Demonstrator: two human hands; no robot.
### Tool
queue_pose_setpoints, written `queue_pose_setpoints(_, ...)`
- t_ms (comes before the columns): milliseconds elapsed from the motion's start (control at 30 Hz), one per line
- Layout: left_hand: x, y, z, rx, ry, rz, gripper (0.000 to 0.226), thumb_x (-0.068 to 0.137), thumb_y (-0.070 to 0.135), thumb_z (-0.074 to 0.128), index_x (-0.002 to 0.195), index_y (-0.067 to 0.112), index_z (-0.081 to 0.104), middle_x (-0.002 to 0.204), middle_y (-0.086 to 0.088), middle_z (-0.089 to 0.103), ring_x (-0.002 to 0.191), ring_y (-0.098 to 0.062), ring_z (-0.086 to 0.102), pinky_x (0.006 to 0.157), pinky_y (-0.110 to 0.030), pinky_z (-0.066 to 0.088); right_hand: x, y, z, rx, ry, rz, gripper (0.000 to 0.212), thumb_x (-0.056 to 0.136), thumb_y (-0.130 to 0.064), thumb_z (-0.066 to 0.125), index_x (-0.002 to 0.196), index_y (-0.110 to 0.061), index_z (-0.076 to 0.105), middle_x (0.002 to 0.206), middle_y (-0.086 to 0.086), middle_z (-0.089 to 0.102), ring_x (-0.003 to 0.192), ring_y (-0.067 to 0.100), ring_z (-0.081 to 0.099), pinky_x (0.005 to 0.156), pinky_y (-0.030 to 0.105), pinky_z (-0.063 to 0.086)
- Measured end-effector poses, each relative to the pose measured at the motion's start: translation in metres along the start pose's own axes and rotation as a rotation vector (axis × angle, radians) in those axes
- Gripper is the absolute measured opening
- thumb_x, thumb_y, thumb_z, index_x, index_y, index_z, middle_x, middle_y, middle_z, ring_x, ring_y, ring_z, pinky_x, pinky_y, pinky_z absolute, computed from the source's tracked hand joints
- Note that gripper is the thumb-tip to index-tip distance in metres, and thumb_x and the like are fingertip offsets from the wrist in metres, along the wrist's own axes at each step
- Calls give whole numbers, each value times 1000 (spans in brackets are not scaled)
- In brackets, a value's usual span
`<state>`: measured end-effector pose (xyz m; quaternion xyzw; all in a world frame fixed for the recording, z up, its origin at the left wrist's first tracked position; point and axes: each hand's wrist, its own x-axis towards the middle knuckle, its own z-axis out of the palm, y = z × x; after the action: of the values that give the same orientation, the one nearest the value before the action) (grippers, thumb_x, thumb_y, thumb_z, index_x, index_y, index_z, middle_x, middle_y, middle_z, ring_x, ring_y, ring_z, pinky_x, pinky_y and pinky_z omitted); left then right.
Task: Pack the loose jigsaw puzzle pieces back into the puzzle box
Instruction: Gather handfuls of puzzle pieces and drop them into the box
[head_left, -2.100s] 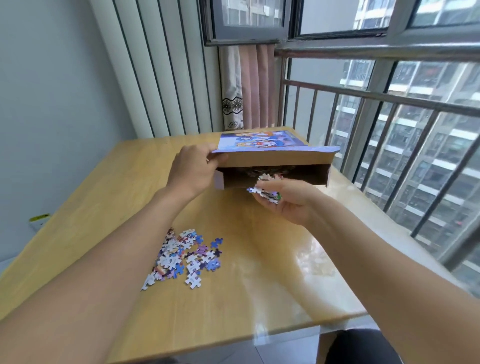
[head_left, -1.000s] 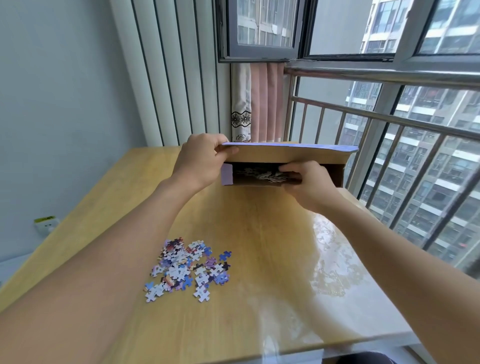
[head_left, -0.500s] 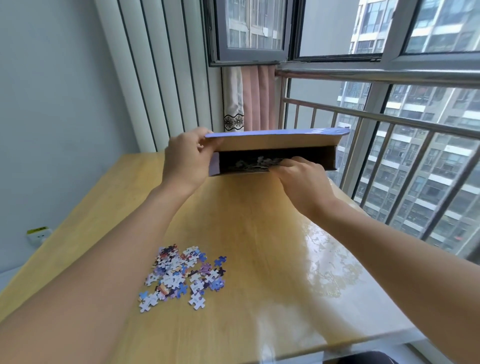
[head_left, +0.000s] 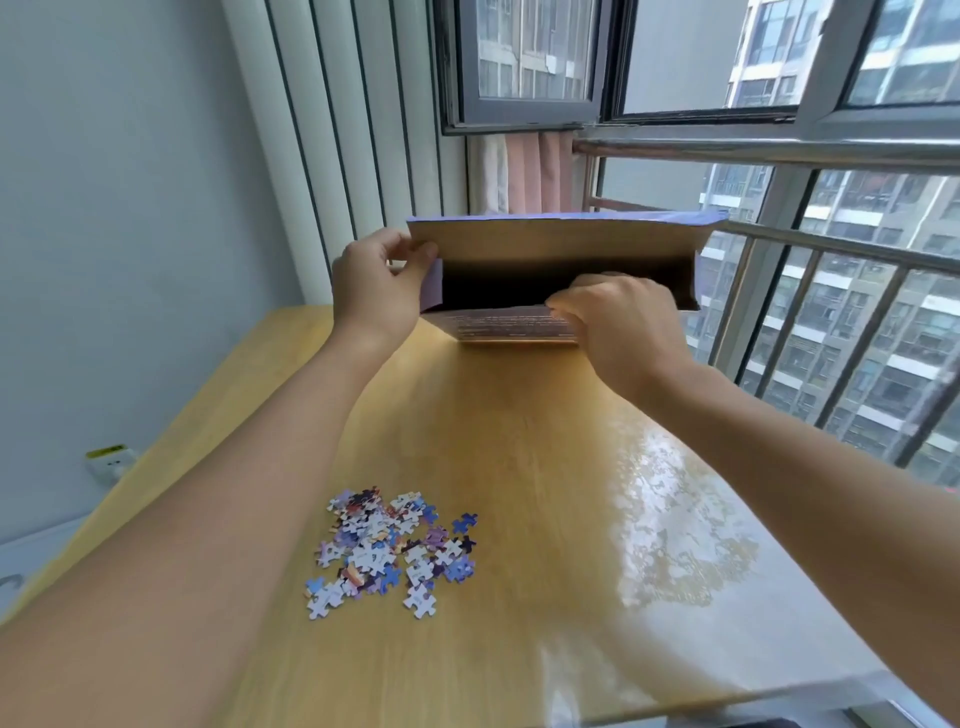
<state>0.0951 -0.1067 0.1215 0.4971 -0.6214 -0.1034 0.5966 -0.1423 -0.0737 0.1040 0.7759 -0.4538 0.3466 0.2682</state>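
The puzzle box (head_left: 561, 249) is held up off the wooden table (head_left: 519, 467) at its far end, open mouth facing the person and tipped so its printed underside shows. The left hand (head_left: 376, 286) pinches the box's left corner and top flap, thumb on the flap's edge. The right hand (head_left: 618, 322) curls round the lower front lip, fingers tucked under. The dark interior hides whatever is already inside. A heap of loose jigsaw pieces (head_left: 389, 551) lies well apart from the box, near the person's left forearm.

This looks like a shake-down of the contents. It is best done with the mouth kept above the closed end, in short gentle jolts, both grips firm. About half the job seems left.
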Motion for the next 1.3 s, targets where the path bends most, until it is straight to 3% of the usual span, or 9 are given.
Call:
queue_pose_setpoints(233,-2,-7,6,72,-38,-132,28,91,41,67,97,15,74,97,6,71,92,-19,68,87,-38,56,-3,4,10,-51,-213,17,19,90,-8,63,86,-21,77,81,0,71,74,25,66,64,37,56)
queue_pose_setpoints(400,-33,-38,5,84,-108,-194,11,91,36,69,90,25,69,92,11,69,89,-20,68,86,-41,58,-39,-21,15,199,-312,-4,18,91,-19,69,107,-19,77,101,-2,73,88,21,69,73,40,57)
queue_pose_setpoints(567,-84,-88,-5,270,-310,-251,8,92,26,68,97,28,75,90,5,70,72,-16,64,72,-30,50,-67,-78,30,470,-987,160,60,72,-51,83,113,-10,68,100,6,70,92,24,65,83,43,56)
queue_pose_setpoints(633,-99,-100,-15,378,-414,-265,18,93,23,64,104,35,70,104,-1,72,91,-23,66,77,-33,50,-75,-94,38,439,-1091,128,73,65,-60,83,114,-9,65,107,7,65,98,27,62,84,44,55)
queue_pose_setpoints(733,-121,-106,-44,509,-528,-327,61,94,53,53,147,23,44,153,-1,43,139,-21,41,114,-38,33,-83,-106,41,397,-1026,127,65,62,-66,83,98,-15,63,100,1,56,90,20,51,73,32,47)
queue_pose_setpoints(800,-147,-102,-69,381,-647,-466,100,79,82,43,155,20,26,159,5,31,145,-12,28,120,-36,23,-91,-116,46,410,-954,111,58,65,-62,83,92,-15,62,91,-2,51,86,15,44,67,29,35)
queue_pose_setpoints(933,-190,-94,-100,554,-851,-184,141,41,101,55,155,28,18,156,17,26,143,-3,26,118,-29,24,-103,-135,64,560,-757,218,51,72,-47,85,107,-13,71,95,6,60,87,20,53,73,32,43)
queue_pose_setpoints(1133,-194,-96,-86,384,-677,-263,113,56,79,72,151,35,30,145,27,42,131,2,44,109,-26,37,-87,-142,78,757,-617,307,35,81,-31,80,109,-13,71,90,-2,68,81,13,62,79,36,54)
queue_pose_setpoints(1300,-193,-97,-72,135,-605,-261,96,65,45,89,146,25,41,130,22,57,119,8,55,100,-18,44,-67,-151,81,647,-986,18,43,86,-30,65,127,-19,54,108,-4,59,107,22,55,83,32,44)
